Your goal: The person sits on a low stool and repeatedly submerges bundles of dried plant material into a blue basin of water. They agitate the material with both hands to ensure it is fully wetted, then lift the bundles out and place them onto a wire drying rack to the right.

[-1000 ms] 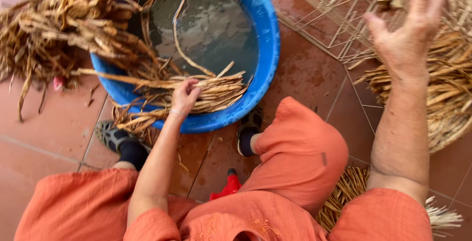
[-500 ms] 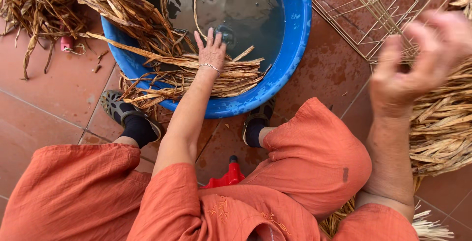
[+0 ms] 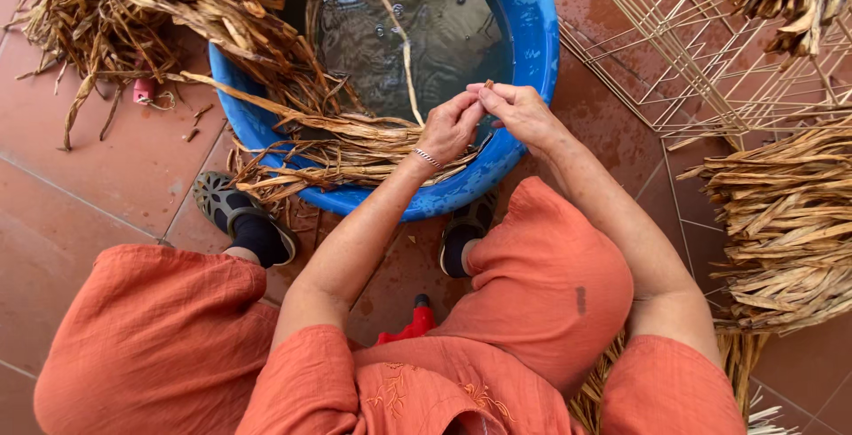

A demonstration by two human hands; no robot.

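Hands over blue basin (image 3: 532, 35): left hand (image 3: 451, 126) and right hand (image 3: 519, 112) together pinching one dried leaf strip (image 3: 406, 62); soaked strips (image 3: 355, 146) draped on rim.

Terracotta tile floor (image 3: 98, 195) all around, wet and darker to the right of the hands, pale grout lines crossing it. Beyond the hands on the right, a light wire grid rack (image 3: 701, 53) lies flat on the tiles. Soft, even daylight, with no hard shadows anywhere.
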